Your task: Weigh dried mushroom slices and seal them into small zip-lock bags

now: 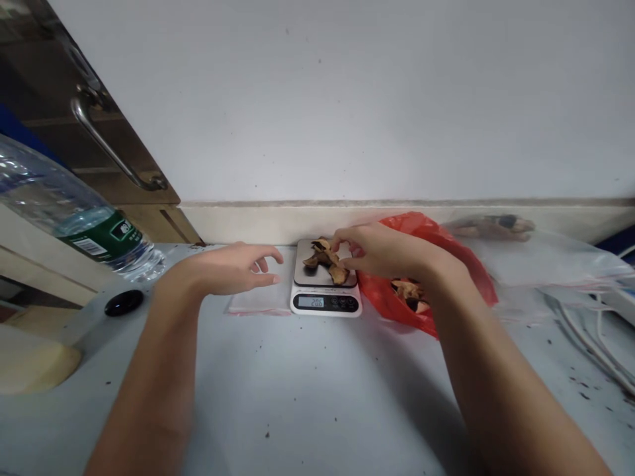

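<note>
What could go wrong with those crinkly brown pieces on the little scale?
The brown pieces are piled loosely, so a bump from the right hand might knock one off the scale. That hand is right at the pile, so pressing down could change the 20.6 on the display. The red bag lies open beside the scale, so the arm might catch it and spill what's inside.

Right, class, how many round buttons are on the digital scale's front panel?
3: the left button, middle button and right button form one row, to the right of the display on the digital scale. None appears hidden.
</note>
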The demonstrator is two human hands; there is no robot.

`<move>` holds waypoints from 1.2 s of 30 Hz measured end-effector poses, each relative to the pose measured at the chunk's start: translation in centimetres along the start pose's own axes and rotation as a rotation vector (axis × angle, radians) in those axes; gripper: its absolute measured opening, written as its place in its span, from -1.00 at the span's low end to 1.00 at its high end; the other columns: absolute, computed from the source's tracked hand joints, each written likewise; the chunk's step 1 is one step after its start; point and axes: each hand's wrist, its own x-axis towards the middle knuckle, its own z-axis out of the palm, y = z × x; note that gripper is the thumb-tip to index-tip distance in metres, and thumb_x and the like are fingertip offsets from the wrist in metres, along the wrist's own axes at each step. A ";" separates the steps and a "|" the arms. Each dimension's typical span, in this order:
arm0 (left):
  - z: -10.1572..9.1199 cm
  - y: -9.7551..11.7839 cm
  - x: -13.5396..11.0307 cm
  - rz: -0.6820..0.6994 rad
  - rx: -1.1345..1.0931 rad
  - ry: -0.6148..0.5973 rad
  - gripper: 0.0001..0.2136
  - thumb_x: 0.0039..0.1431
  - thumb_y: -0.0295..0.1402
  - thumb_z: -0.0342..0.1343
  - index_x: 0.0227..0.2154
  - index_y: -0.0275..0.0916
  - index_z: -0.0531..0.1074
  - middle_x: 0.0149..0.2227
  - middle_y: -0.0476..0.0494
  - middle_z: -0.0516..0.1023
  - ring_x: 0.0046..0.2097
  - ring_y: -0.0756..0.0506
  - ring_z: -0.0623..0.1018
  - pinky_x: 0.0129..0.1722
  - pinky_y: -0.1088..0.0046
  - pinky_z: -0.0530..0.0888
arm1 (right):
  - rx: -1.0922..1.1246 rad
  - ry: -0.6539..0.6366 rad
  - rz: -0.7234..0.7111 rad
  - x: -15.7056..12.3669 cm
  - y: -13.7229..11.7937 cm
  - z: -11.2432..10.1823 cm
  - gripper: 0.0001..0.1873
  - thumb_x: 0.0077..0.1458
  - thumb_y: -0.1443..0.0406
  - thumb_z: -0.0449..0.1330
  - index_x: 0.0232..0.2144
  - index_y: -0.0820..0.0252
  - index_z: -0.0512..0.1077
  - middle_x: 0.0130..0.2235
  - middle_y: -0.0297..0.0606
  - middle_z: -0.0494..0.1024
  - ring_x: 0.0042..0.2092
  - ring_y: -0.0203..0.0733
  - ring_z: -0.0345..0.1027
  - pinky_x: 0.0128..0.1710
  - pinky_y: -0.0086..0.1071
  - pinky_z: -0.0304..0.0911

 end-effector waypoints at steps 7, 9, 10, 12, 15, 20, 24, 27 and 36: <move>0.2 -0.5 0.5 -0.054 -0.026 -0.048 -0.55 0.13 -0.02 0.04 0.02 -0.08 0.49 0.03 -0.17 0.66 -0.01 -0.27 0.63 -0.09 0.30 0.47 | 0.005 0.054 -0.010 0.6 0.6 0.1 -0.82 0.19 0.44 0.19 -0.24 0.10 0.55 -0.17 -0.25 0.66 -0.21 -0.17 0.50 -0.33 -0.40 0.27; 0.4 -0.6 0.8 -0.038 -0.031 -0.067 -0.56 0.13 -0.04 0.03 0.02 -0.09 0.47 0.02 -0.17 0.66 -0.01 -0.26 0.63 -0.11 0.31 0.47 | -0.017 0.038 -0.001 1.0 0.9 0.4 -0.85 0.20 0.41 0.19 -0.23 0.11 0.53 -0.18 -0.22 0.65 -0.24 -0.15 0.50 -0.35 -0.37 0.28; 0.4 -0.6 0.9 -0.028 -0.036 -0.072 -0.56 0.13 -0.04 0.03 0.01 -0.10 0.47 0.02 -0.16 0.66 -0.01 -0.25 0.63 -0.12 0.33 0.47 | -0.025 0.031 -0.011 1.2 1.0 0.6 -0.86 0.20 0.40 0.19 -0.23 0.12 0.52 -0.19 -0.21 0.65 -0.25 -0.14 0.50 -0.35 -0.36 0.28; 0.5 -0.6 1.0 -0.023 -0.040 -0.075 -0.57 0.10 -0.04 0.03 -0.02 -0.10 0.46 0.02 -0.16 0.66 -0.02 -0.23 0.63 -0.13 0.35 0.46 | -0.028 0.014 -0.035 1.7 1.4 1.0 -0.90 0.20 0.38 0.20 -0.24 0.12 0.49 -0.19 -0.19 0.65 -0.24 -0.11 0.50 -0.35 -0.34 0.28; 0.5 -0.5 1.1 -0.055 -0.023 -0.084 -0.59 0.04 -0.03 0.05 -0.11 -0.12 0.46 0.01 -0.17 0.65 -0.03 -0.24 0.62 -0.15 0.34 0.46 | -0.007 0.011 -0.047 2.1 1.4 1.4 -0.83 0.12 0.41 0.26 -0.21 0.12 0.48 -0.15 -0.18 0.66 -0.19 -0.08 0.51 -0.30 -0.35 0.29; 0.8 -0.6 1.9 -0.049 0.015 -0.103 -0.60 -0.07 -0.05 0.10 -0.18 -0.14 0.47 0.00 -0.21 0.63 -0.04 -0.26 0.61 -0.15 0.31 0.48 | 0.025 0.071 0.018 2.0 0.1 1.7 -0.85 0.19 0.37 0.25 -0.16 0.14 0.49 -0.12 -0.15 0.66 -0.18 -0.13 0.51 -0.31 -0.41 0.27; 1.2 -0.7 2.4 -0.029 0.032 -0.111 -0.60 -0.17 -0.11 0.22 -0.21 -0.13 0.47 -0.03 -0.17 0.64 -0.06 -0.24 0.63 -0.20 0.37 0.50 | 0.051 0.085 0.054 2.0 -0.6 1.8 -0.89 0.22 0.36 0.23 -0.18 0.16 0.50 -0.15 -0.13 0.67 -0.20 -0.15 0.52 -0.34 -0.43 0.25; 1.5 -0.8 2.6 -0.029 0.039 -0.137 -0.59 -0.29 -0.19 0.31 -0.28 -0.12 0.45 -0.12 -0.13 0.65 -0.18 -0.20 0.63 -0.36 0.44 0.46 | 0.063 0.084 0.020 2.3 -0.5 2.1 -0.84 0.16 0.40 0.26 -0.18 0.17 0.51 -0.11 -0.11 0.67 -0.15 -0.12 0.54 -0.30 -0.42 0.27; 2.9 -1.1 3.8 0.033 0.009 -0.110 -0.81 -0.33 -0.35 0.23 -0.50 -0.13 0.49 -0.42 -0.01 0.63 -0.41 -0.13 0.56 -0.51 0.48 0.34 | 0.105 0.173 0.005 2.4 0.2 2.2 -0.88 0.18 0.31 0.29 -0.19 0.14 0.53 -0.12 -0.12 0.68 -0.12 -0.07 0.54 -0.27 -0.38 0.31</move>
